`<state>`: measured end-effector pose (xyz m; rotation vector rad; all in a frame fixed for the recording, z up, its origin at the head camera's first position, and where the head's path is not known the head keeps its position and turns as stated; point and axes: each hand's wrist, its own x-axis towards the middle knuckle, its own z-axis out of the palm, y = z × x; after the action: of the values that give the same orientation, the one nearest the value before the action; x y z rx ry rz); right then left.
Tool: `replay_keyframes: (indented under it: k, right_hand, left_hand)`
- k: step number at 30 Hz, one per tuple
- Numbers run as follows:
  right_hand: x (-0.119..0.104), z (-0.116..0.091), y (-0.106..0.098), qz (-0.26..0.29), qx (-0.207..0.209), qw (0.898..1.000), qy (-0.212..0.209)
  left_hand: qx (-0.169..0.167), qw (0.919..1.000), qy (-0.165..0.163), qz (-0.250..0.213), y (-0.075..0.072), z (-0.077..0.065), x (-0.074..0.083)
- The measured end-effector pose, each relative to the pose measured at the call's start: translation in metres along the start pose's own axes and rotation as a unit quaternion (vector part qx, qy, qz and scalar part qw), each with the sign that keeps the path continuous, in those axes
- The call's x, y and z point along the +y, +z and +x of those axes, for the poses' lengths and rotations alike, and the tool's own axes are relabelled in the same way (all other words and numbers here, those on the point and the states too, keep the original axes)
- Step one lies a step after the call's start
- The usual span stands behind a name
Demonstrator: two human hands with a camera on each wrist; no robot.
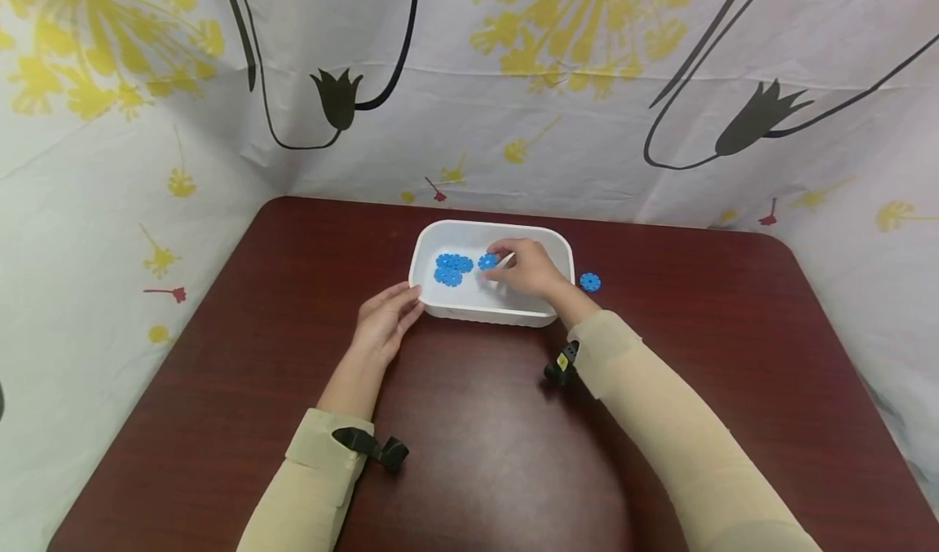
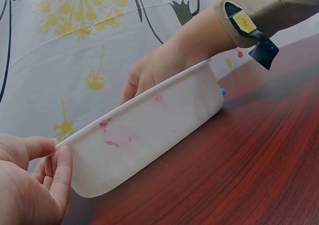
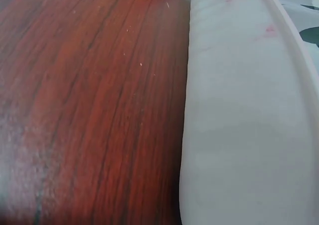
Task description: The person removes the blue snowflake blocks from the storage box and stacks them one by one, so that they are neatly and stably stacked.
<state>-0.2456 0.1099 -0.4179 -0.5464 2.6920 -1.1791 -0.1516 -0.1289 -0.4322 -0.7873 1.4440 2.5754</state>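
Pale cloth printed with yellow dandelion heads and dark flower stems hangs behind and at both sides of the worktop, a dark reddish-brown surface with rounded far corners. Two beige sleeves reach in from its near edge.

Close to the worktop's far edge, about midway between its left and right edges, sits a white tray, shallow, with rounded corners and its long sides running roughly along that edge.

At the tray's near left corner, the left hand grips the rim, thumb at the top and fingers against the outer wall. The right hand reaches over the tray's near right corner into it, thumb and fingertips nearly together, pinching one blue notched disc above or at the tray floor; which of the two cannot be told.

Each sleeve cuff carries a small black device on a strap.

Toward the left end of the tray floor lies a cluster of blue discs, crowded and overlapping. Another loose disc lies on the worktop just outside the tray's right side. Smallest are some pinkish-red smudges on the tray's outer wall.
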Motion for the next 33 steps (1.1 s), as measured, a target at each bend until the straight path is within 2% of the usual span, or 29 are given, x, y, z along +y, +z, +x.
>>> replay_keyframes:
  k: [6, 17, 33]
  right_hand:
    - [0.001, -0.007, -0.006, 0.004, 0.009, 1.0, -0.012]
    - [0.005, -0.014, -0.017, 0.026, 0.023, 0.999, -0.009]
    - [0.007, -0.027, -0.041, 0.069, 0.067, 0.995, -0.008]
  left_hand:
    - [0.0, 1.0, -0.001, 0.002, -0.001, -0.001, -0.001]
    - [0.001, 1.0, -0.003, 0.004, -0.001, -0.002, -0.002]
    - [0.0, 1.0, 0.0, 0.008, -0.001, 0.0, 0.0]
